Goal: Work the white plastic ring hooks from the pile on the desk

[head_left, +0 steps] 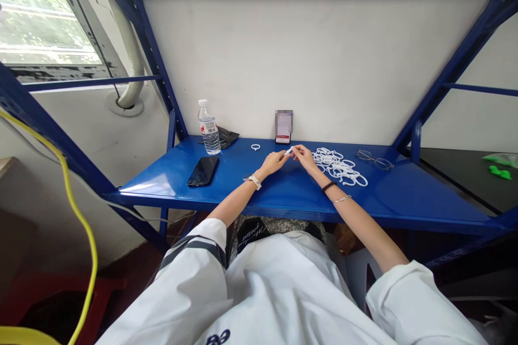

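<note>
My left hand [274,162] is closed, its thumb and fingers pinching a small white piece [288,151] above the blue table. My right hand [304,158] meets it from the other side, fingertips closed on the same piece. The piece looks like part of a white cord loop, but fingers hide most of it. Just right of my right hand lies a tangled pile of white cord loops [338,165]. A single white loop [255,147] rests by itself, beyond my left hand and to its left.
A phone [284,127] stands upright against the wall behind my hands. On the left of the blue table [238,194] are a black phone [203,171], a water bottle [209,132] and a black bag [227,137]. Eyeglasses [374,159] lie right of the pile.
</note>
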Tool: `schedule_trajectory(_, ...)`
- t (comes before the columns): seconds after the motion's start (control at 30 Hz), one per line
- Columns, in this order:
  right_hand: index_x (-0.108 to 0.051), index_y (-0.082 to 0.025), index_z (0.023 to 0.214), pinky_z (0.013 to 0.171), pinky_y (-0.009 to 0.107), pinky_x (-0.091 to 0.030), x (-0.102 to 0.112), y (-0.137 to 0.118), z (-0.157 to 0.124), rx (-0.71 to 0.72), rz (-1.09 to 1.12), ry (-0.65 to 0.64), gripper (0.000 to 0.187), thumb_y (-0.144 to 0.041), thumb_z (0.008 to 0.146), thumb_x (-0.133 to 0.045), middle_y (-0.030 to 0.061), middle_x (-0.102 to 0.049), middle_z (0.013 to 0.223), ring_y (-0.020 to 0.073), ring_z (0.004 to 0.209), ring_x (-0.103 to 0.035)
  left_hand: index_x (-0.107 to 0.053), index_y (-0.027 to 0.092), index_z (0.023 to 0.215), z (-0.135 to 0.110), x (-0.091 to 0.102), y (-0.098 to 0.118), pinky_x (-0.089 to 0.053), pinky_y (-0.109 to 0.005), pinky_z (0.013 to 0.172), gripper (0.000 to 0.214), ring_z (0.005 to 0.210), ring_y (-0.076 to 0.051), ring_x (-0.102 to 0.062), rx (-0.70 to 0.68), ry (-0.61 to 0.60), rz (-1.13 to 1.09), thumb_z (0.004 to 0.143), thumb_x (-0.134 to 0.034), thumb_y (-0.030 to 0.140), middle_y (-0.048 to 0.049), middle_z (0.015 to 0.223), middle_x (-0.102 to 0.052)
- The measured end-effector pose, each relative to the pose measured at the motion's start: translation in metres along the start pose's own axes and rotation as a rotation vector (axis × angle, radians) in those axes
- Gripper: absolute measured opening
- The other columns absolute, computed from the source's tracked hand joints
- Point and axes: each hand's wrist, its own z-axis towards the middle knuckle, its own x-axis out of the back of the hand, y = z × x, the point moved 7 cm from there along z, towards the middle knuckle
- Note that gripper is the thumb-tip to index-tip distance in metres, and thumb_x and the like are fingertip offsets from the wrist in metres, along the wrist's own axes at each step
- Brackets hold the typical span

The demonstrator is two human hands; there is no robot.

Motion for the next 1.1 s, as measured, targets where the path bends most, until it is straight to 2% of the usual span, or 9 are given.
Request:
schedule_trajectory(0.17, -0.065, -0.020, 0.091, 0.059, 0.028, -0.048, -0.006, -0.003, -0.002, -0.015, -0.001, -0.075, 0.050, -0.067, 0.078, -0.053, 0.0016, -0.064, 0.073, 0.0146, 0.060, -0.056, -0.063, 0.016, 0.077, -0.001, -0.003, 0.008, -0.030, -0.022, 0.057, 0.043, 0.057, -0.015, -0.054, -0.009, -0.047, 0.067, 0.097, -0.035, 0.041, -0.0036, 0.062, -0.060)
schedule_trajectory(0.33, -0.067, -0.021, 0.104, 0.059, 0.026, -0.046, -0.016, -0.008, -0.006, -0.043, 0.015, -0.191, 0.050, -0.064, 0.083, -0.049, 0.0032, -0.065, 0.083, 0.0164, 0.071, -0.061, -0.065, 0.015, 0.075, -0.001, -0.005, 0.010, -0.033, -0.022, 0.059, 0.046, 0.060, -0.016, -0.057, -0.026, -0.066, 0.091, 0.098, -0.033, 0.039, -0.0053, 0.065, -0.063)
schedule_trajectory(0.53, -0.064, -0.022, 0.112, 0.062, 0.027, -0.049, -0.024, -0.006, -0.008, -0.040, 0.036, -0.278, 0.047, -0.053, 0.076, -0.063, 0.0037, -0.066, 0.089, 0.0180, 0.077, -0.061, -0.066, 0.014, 0.072, 0.000, -0.009, 0.005, -0.037, -0.023, 0.063, 0.043, 0.065, -0.017, -0.061, 0.005, -0.109, 0.120, 0.097, -0.034, 0.031, -0.0085, 0.070, -0.066)
schedule_trajectory(0.7, -0.063, -0.019, 0.111, 0.064, 0.028, -0.050, -0.020, -0.003, -0.006, -0.018, 0.015, -0.231, 0.048, -0.051, 0.076, -0.065, 0.0052, -0.066, 0.088, 0.0195, 0.080, -0.061, -0.066, 0.015, 0.078, 0.001, -0.011, 0.003, -0.039, -0.025, 0.065, 0.034, 0.069, -0.020, -0.063, 0.011, -0.093, 0.130, 0.094, -0.039, 0.028, -0.0090, 0.071, -0.066)
schedule_trajectory(0.9, -0.063, -0.020, 0.108, 0.070, 0.030, -0.050, -0.011, -0.006, -0.003, 0.048, -0.038, -0.114, 0.045, -0.050, 0.075, -0.065, 0.0038, -0.063, 0.087, 0.0182, 0.078, -0.058, -0.061, 0.016, 0.099, 0.000, -0.008, 0.005, -0.036, -0.024, 0.060, 0.021, 0.056, -0.018, -0.056, 0.026, -0.063, 0.054, 0.091, -0.046, 0.028, -0.0016, 0.059, -0.057)
schedule_trajectory(1.0, -0.062, -0.021, 0.111, 0.072, 0.031, -0.049, -0.009, -0.005, -0.002, 0.059, -0.069, -0.097, 0.046, -0.048, 0.074, -0.066, 0.0034, -0.063, 0.089, 0.0175, 0.074, -0.057, -0.055, 0.016, 0.110, -0.002, -0.003, 0.009, -0.034, -0.023, 0.059, 0.025, 0.054, -0.016, -0.053, 0.028, -0.058, 0.003, 0.088, -0.048, 0.021, 0.0026, 0.055, -0.053)
schedule_trajectory(1.1, -0.062, -0.022, 0.113, 0.075, 0.033, -0.049, -0.008, -0.003, -0.001, 0.075, -0.112, -0.085, 0.048, -0.045, 0.071, -0.069, 0.0045, -0.065, 0.096, 0.0182, 0.075, -0.056, -0.054, 0.017, 0.113, -0.003, 0.000, 0.011, -0.034, -0.023, 0.059, 0.029, 0.055, -0.016, -0.053, 0.040, -0.053, -0.040, 0.085, -0.046, 0.016, 0.0038, 0.055, -0.053)
